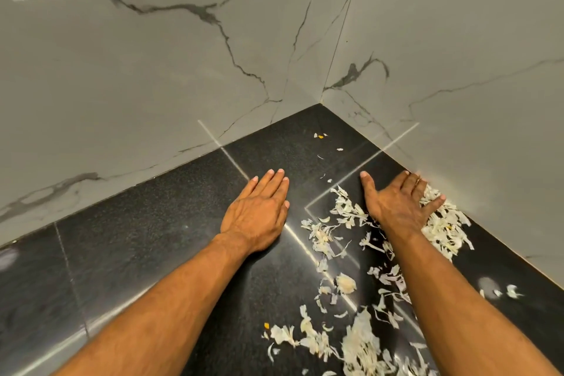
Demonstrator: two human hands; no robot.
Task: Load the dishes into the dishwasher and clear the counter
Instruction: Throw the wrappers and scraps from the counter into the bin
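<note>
I saw both hands flat, the left hand [259, 207] on the black polished stone counter [137, 253], the right hand [399, 201] on pale shredded vegetable peelings [360, 342] at lower right, perhaps onion; clearing remained unfinished.

A corner is formed by two grey, dark-veined marble walls [171, 64]. Thin streaks of light are reflected on the polished wall surfaces.

Kitchen counter corner, domestic look.
Polished black speckled stone counter [137, 247] meets white grey-veined marble wall tiles [152, 70]; pale shredded vegetable scraps [360, 342] litter the surface.
</note>
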